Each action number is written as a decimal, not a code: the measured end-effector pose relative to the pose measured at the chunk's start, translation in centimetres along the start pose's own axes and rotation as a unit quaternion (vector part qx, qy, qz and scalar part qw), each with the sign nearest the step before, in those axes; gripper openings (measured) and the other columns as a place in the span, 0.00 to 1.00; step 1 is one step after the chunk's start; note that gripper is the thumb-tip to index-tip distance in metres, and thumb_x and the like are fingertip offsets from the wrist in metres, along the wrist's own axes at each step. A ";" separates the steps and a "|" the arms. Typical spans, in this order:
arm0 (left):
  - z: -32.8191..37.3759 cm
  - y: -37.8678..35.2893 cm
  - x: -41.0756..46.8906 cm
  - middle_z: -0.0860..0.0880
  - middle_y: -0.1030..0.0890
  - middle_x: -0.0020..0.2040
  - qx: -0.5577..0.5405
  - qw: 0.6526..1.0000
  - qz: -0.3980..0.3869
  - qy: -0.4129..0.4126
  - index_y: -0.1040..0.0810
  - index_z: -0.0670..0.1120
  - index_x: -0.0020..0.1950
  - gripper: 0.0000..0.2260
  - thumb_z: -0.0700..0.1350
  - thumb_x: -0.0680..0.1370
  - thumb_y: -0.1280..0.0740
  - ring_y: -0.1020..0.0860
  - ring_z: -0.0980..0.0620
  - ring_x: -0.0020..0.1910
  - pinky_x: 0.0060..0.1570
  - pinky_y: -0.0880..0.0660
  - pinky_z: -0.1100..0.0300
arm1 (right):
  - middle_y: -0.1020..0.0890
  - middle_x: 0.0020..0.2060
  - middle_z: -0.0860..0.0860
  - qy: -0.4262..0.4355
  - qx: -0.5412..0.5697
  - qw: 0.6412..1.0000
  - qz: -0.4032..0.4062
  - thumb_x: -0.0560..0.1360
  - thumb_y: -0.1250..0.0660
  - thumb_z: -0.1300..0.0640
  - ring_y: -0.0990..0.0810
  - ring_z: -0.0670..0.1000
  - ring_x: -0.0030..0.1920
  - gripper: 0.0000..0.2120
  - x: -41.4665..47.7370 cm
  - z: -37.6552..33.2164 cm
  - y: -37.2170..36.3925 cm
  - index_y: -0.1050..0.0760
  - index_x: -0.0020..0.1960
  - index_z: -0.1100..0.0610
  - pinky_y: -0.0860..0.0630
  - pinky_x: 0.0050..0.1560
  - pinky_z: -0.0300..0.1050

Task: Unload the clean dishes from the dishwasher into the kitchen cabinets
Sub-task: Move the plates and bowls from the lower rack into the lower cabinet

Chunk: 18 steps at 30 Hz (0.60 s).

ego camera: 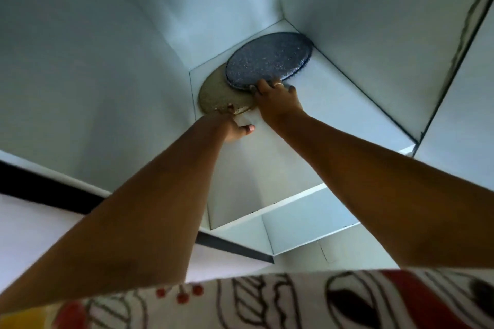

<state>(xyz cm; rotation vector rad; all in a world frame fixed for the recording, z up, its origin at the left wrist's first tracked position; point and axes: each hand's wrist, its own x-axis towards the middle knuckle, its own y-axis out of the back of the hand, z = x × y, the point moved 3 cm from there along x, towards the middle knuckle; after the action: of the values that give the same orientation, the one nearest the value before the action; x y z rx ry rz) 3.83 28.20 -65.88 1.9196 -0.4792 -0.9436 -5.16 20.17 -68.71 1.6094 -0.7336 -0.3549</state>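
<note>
Reaching up into the white cabinet (107, 61), the person is working two speckled plates onto its upper shelf (334, 104). The blue plate (268, 57) is lying toward the back right corner, and its near-left edge is overlapping the beige plate (216, 91), which is sitting closer to the front and against the left wall.

The right hand (278, 100) is gripping the blue plate at its near rim. Its fingers (263, 85) are curling over the edge, one of them wearing a ring, while the rest of the plate is stretching away from them toward the corner. The left hand (235, 129) is meeting the near edge of the beige plate. Its thumb (250, 129) is sticking out free below the rim, and the other fingers are hiding behind the hand, so I cannot tell whether they are clamping the plate or only pushing it.

Both plates are looking stiff, glazed and fairly heavy, so they are likely breakable and a little slick. Held overhead at arm's length, each is probably best taken at the rim, thumb underneath and fingers on top. Sliding the blue one over the beige is risking a scrape or a chip where they are touching.
</note>
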 end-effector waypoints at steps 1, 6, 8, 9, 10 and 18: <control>-0.4 0.0 0.4 0.42 0.52 0.78 -0.003 1.000 0.004 0.003 0.56 0.47 0.78 0.38 0.67 0.76 0.48 0.50 0.40 0.76 0.73 0.47 0.44 | 0.39 0.71 0.53 -0.005 0.004 1.000 -0.005 0.78 0.42 0.60 0.42 0.60 0.72 0.27 0.3 0.2 -0.1 0.44 0.76 0.54 0.36 0.66 0.61; -1.4 0.2 2.0 0.43 0.55 0.78 0.004 1.000 -0.014 0.028 0.60 0.51 0.77 0.41 0.71 0.73 0.50 0.52 0.38 0.76 0.73 0.49 0.42 | 0.44 0.75 0.52 -0.022 0.001 0.999 -0.036 0.78 0.44 0.58 0.46 0.60 0.75 0.30 1.0 2.1 -0.4 0.51 0.77 0.54 0.45 0.70 0.68; -1.8 0.4 2.3 0.44 0.55 0.78 -0.007 0.999 -0.009 0.034 0.58 0.51 0.77 0.42 0.73 0.72 0.49 0.53 0.38 0.76 0.73 0.50 0.42 | 0.48 0.76 0.52 -0.029 -0.003 0.998 -0.052 0.80 0.48 0.54 0.48 0.60 0.75 0.29 1.2 2.5 -0.6 0.55 0.78 0.54 0.49 0.70 0.68; -2.0 0.5 2.5 0.45 0.55 0.78 -0.008 0.999 -0.007 0.034 0.58 0.52 0.77 0.43 0.74 0.71 0.49 0.53 0.38 0.76 0.73 0.50 0.41 | 0.49 0.77 0.52 -0.034 0.000 0.998 -0.058 0.80 0.50 0.53 0.49 0.60 0.76 0.29 1.3 2.6 -0.7 0.56 0.78 0.54 0.50 0.71 0.68; -2.2 0.5 2.6 0.45 0.55 0.78 -0.006 0.999 -0.007 0.033 0.58 0.53 0.77 0.43 0.74 0.70 0.49 0.52 0.39 0.76 0.73 0.49 0.41 | 0.50 0.77 0.52 -0.038 0.004 0.997 -0.060 0.81 0.51 0.52 0.50 0.60 0.76 0.28 1.4 2.7 -0.8 0.57 0.78 0.53 0.51 0.71 0.68; -2.8 0.4 3.5 0.46 0.52 0.78 -0.031 0.997 0.011 0.069 0.56 0.56 0.77 0.60 0.84 0.50 0.54 0.49 0.38 0.76 0.72 0.46 0.42 | 0.55 0.77 0.49 -0.050 0.011 0.996 -0.078 0.81 0.54 0.48 0.57 0.61 0.76 0.27 1.2 2.9 -0.9 0.56 0.78 0.50 0.56 0.73 0.65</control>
<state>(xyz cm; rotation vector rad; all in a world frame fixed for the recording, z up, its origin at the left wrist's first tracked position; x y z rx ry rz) 8.21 27.26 -66.17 1.9050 -0.3855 -0.7970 -5.79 17.20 -69.94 1.6833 -0.6906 -0.5466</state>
